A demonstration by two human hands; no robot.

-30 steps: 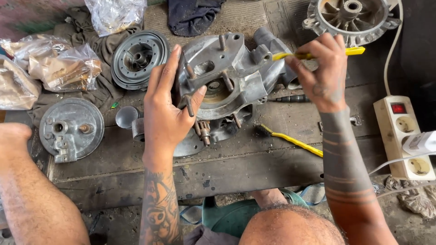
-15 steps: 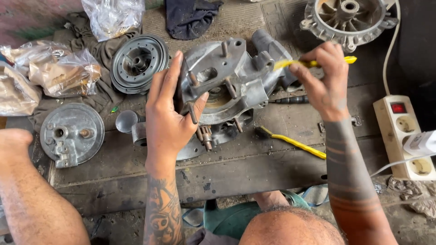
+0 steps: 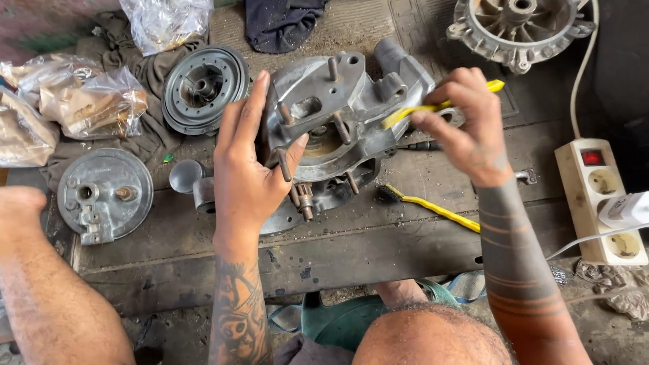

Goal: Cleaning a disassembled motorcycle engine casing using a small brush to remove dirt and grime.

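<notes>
The grey cast-metal engine casing (image 3: pixel 338 122) with protruding studs stays propped above the desk (image 3: pixel 405 236), left hand (image 3: pixel 247 162) clasping its edge, while the right hand (image 3: pixel 463 128), pinching a yellow-handled brush (image 3: pixel 439 106), has shifted slightly along its top.

Single head-worn view, steeply downward, close over the workbench (image 3: pixel 378 230).

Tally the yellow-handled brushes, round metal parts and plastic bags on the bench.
Yellow brushes: 2, one in the right hand, one lying on the bench
Round metal parts: 3
Plastic bags: 3
Total: 8
</notes>
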